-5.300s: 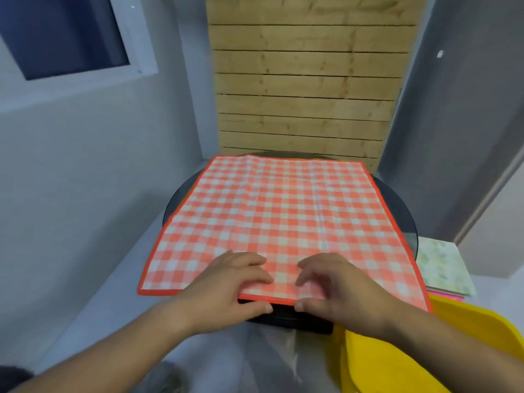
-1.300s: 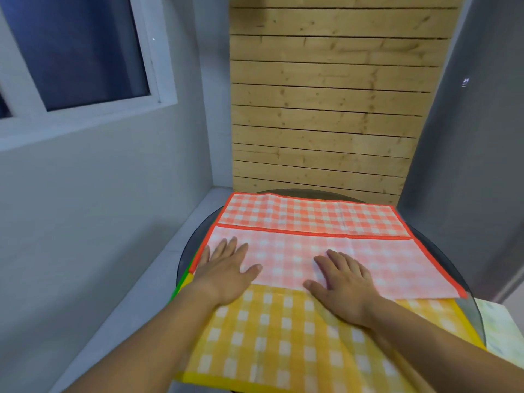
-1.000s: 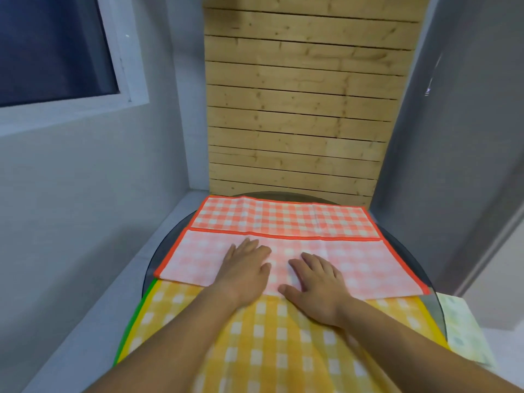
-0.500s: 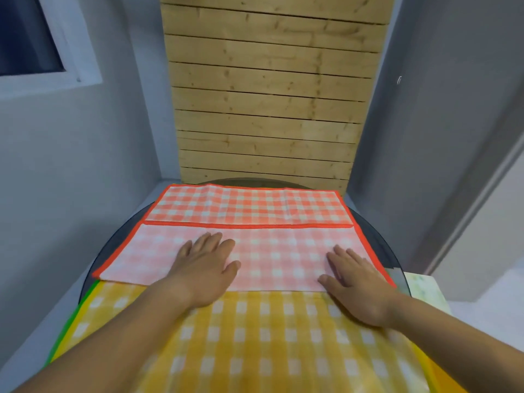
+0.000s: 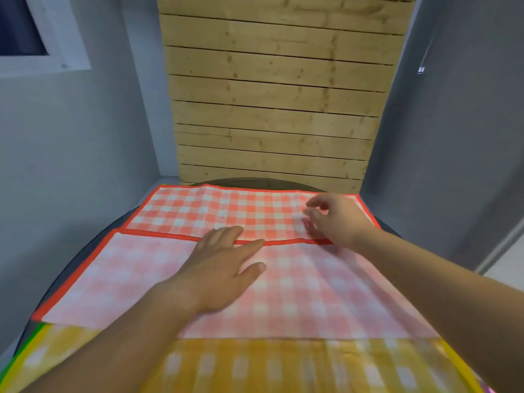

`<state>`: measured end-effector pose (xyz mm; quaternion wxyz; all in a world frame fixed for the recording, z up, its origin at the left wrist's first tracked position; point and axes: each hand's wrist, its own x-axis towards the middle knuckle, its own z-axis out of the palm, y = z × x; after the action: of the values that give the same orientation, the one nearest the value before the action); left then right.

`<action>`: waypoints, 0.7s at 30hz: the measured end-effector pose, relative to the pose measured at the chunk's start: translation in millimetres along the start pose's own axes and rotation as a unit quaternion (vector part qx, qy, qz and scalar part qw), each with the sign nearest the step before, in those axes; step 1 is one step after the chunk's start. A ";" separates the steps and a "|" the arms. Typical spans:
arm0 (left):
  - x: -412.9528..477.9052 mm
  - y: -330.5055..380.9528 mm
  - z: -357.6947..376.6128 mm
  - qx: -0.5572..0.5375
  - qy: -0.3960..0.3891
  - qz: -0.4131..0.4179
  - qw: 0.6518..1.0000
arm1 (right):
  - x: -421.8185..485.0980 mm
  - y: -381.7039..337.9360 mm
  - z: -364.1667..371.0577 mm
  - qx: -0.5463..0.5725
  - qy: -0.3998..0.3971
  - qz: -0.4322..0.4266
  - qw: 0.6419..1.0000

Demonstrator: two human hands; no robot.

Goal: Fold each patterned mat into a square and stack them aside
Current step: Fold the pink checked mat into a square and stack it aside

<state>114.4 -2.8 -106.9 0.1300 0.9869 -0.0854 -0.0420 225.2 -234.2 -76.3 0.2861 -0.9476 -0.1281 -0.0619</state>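
Grey wall carries a white-framed window (image 5: 19, 24) at the far left, and low down on that side a green edge (image 5: 25, 347) peeks out beside a yellow checked mat (image 5: 255, 364) that fills the near part of the view. On top of it, on a dark round table (image 5: 255, 183), lies the red checked mat (image 5: 215, 208), partly folded: its near flap (image 5: 297, 302) is turned over away from the person, showing the paler underside, and the flap's red border runs crosswise under the fingertips of the left hand (image 5: 224, 268). That hand lies flat on the flap, fingers straight and slightly spread, the thumb out to the right, pressing the cloth down. Beyond its fingertips the bright checked half stays uncovered up to the wooden slat wall (image 5: 278, 95). Further right, the right hand (image 5: 337, 219) is at the flap's border near the mat's right end, fingers loosely curled and pointing left; it is blurred, and whether the fingertips pinch the cloth or merely touch it cannot be told.
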 end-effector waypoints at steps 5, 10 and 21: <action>-2.4 1.0 1.9 0.002 0.012 -0.002 1.000 | 56.9 -0.2 21.8 0.065 -0.019 0.039 0.997; -0.4 1.3 1.6 0.019 0.011 0.005 1.000 | 84.1 0.4 33.7 0.007 0.001 0.031 0.999; 0.1 0.5 2.1 0.037 0.009 0.011 0.999 | 83.8 -8.4 23.9 0.127 0.051 0.038 0.990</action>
<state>114.2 -3.8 -108.9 0.0943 0.9904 -0.0966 -0.0283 304.3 -196.7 -75.6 0.4121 -0.9035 -0.0842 -0.0821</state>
